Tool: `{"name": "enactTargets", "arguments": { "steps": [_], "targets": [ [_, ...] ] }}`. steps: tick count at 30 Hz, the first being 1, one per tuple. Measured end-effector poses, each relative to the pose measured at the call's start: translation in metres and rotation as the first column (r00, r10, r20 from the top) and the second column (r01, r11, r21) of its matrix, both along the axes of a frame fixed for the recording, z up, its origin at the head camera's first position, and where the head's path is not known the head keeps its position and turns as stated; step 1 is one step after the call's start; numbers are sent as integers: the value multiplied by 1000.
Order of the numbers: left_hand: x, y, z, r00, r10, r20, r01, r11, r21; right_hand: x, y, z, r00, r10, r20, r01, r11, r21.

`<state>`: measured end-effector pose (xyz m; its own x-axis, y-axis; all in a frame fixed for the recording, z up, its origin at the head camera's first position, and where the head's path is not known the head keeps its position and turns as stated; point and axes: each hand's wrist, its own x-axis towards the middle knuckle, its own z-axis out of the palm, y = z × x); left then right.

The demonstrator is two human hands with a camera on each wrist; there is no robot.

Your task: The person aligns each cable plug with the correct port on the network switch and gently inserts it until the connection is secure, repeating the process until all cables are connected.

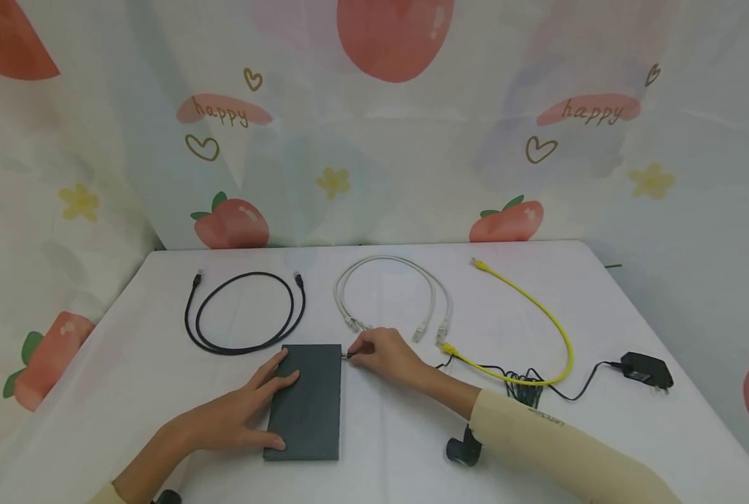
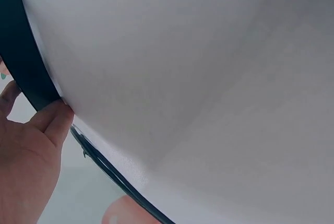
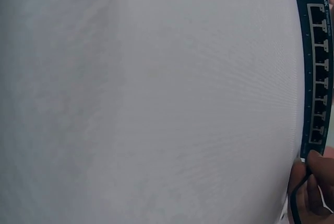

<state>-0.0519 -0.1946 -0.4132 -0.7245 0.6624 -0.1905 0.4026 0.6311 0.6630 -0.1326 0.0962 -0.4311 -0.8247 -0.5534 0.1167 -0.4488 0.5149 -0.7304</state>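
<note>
While pinching black plug (image 1: 349, 355) firmly in right hand (image 1: 388, 355), steadies switch (image 1: 311, 406) with spread left hand (image 1: 239, 416) | location of switch: well in from back edge of tabletop (image 1: 400, 441) | probably early: plug seating unconfirmed, visible ports (image 3: 320, 72) empty, network cables (image 1: 558, 325) loose

Cream sleeves (image 1: 563, 451), small dark lettering (image 1: 546, 416) on the right one, black rounded wrist cameras (image 1: 464, 449)

The name "TP-LINK", the word "Power" and the small numbers "1" and "2" can be read on the network switch (image 3: 317, 72). "happy" is written twice on the backdrop cloth (image 1: 381, 150); the right sleeve's (image 1: 560, 444) lettering is illegible.
</note>
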Motion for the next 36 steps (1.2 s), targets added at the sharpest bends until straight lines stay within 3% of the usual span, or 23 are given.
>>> {"name": "enactTargets", "arguments": {
  "steps": [21,36],
  "targets": [
    [-3,-1,-1,1000,5,27,-6,1000,28,-2,-4,1,998,47,-31,-47,999,-15],
    [-4,1,-2,1000,-3,-15,4,999,31,0,-1,-1,996,44,-81,-44,999,2]
  ]
}}
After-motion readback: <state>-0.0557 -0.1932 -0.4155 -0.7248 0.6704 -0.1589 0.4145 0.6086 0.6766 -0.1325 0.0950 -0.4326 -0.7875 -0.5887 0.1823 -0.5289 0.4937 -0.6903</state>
